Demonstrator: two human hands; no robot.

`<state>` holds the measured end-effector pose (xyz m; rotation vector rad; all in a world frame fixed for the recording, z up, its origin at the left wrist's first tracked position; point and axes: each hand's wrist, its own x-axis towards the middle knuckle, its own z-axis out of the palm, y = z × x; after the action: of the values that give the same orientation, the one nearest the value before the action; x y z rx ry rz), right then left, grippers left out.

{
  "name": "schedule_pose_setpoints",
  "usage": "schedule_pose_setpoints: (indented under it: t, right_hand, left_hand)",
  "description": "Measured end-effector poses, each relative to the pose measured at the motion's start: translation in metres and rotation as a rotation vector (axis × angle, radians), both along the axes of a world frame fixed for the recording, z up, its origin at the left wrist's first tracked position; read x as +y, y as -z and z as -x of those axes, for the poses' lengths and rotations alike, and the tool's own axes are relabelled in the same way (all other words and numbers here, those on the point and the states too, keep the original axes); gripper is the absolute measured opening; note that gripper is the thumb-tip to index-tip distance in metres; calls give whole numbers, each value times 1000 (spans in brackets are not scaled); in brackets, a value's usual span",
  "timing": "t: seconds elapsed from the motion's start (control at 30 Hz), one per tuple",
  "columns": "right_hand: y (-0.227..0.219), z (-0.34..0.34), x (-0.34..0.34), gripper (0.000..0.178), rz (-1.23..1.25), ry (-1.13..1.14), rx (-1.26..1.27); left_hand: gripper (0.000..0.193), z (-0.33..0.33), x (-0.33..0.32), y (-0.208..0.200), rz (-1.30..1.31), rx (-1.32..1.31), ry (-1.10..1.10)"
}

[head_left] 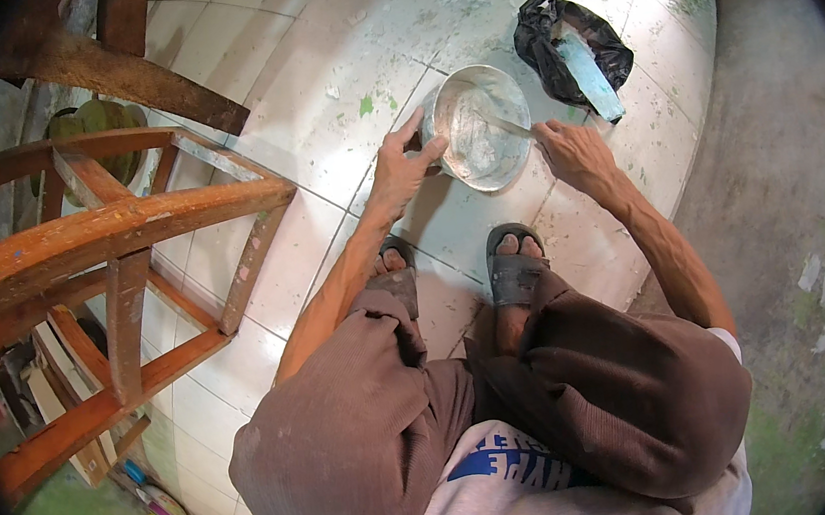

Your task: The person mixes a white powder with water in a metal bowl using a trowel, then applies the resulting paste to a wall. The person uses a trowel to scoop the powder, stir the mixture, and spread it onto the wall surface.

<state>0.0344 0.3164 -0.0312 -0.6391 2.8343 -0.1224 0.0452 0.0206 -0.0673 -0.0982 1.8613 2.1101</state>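
Observation:
A round metal pot (484, 139), smeared inside with a whitish residue, is tilted just above or on the tiled floor in front of my feet; I cannot tell which. My left hand (401, 166) grips its left side, thumb at the rim and fingers round the outer wall. In my right hand (574, 152), closed at the pot's right edge, is a thin flat metal tool (507, 125). Its grey blade reaches over the rim into the pot, while the handle is hidden in my fist.
Right of the pot lies an open black plastic bag (542, 38) with a long light-blue flat piece (590, 78) sticking out. A paint-spotted wooden frame (127, 222) stands on the left. Green and white flakes dot the tiles (312, 67). A worn wall (775, 169) rises at right.

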Motion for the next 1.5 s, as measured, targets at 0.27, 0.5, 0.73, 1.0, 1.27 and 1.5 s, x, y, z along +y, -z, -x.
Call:
schedule_pose_setpoints:
  t: [0.27,0.5,0.73,1.0,1.27,1.5]
  right_hand:
    - [7,-9,6,23,297,176,-294]
    - [-14,-12,1,29,546,531,-888]
    - [-27,-29,-27,25,820,783,-1154]
    - [-27,-18,-42,26,906,851,-1046]
    - [2,-10,-33,20,282,229,-170]
    - [-23,-32,-53,34,91,155,-148]
  left_hand:
    - [81,-1,18,-21,-8,24,-56]
    - [78,-8,22,-10,-2,1,-96]
    - [75,-16,18,9,58,-58,-107]
    - [80,-41,29,5,-207,-190,-223]
    - [54,-80,19,27,-264,-511,-92]
    - [55,-17,-18,37,254,-211,-47]
